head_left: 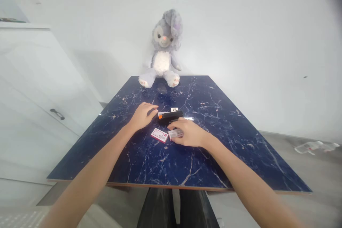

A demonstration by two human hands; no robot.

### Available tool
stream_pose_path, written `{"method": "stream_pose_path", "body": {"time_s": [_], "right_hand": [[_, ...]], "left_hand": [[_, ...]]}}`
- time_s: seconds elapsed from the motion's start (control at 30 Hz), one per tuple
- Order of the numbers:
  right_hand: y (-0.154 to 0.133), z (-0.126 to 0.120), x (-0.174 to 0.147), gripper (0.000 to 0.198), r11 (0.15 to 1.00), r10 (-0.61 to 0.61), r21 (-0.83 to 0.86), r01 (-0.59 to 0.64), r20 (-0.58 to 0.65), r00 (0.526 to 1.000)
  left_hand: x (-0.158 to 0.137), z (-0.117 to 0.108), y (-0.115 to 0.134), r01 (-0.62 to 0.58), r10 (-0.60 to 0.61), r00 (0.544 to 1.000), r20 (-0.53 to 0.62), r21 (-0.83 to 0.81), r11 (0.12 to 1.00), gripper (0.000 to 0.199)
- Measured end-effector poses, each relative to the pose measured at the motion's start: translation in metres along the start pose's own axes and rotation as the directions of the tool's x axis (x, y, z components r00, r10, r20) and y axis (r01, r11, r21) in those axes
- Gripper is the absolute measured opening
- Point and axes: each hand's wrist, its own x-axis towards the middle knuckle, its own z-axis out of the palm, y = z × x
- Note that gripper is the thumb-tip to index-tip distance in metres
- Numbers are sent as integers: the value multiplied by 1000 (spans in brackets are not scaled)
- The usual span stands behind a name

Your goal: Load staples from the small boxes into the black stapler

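Observation:
My right hand (188,131) is closed on a small white box with grey print (175,133), just above or on the table; I cannot tell which. To its left lies a similar small white box with red edges (159,135), flat on the table. Behind them is a long black object with an orange end (171,115); its kind is unclear. My left hand (144,114) is beside that orange end, thumb and fingers apart, holding nothing. A small white piece with a dark picture (174,109) lies behind the black object, and a white strip (189,118) shows at its right.
The blue marbled table (213,114) reaches back to a white wall. A grey plush rabbit (162,50) sits at its far edge. On the left stands a white cabinet (34,89) with a dark handle. Clear plastic (315,147) lies on the floor at right.

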Motion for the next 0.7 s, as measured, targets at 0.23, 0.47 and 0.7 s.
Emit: {"method": "stream_pose_path", "body": {"time_s": [0.23, 0.47, 0.7], "right_hand": [[9, -8, -4, 50, 999, 33, -14, -32, 44, 998], [0, -9, 0, 54, 945, 88, 327, 20, -313, 946], [11, 3, 3, 46, 870, 174, 491, 44, -389, 905]], "left_hand": [[-1, 3, 7, -18, 17, 999, -28, -44, 999, 29], [2, -5, 18, -224, 233, 967, -99, 96, 970, 26], [-7, -1, 38, -157, 158, 988, 1, -65, 985, 35]]}}
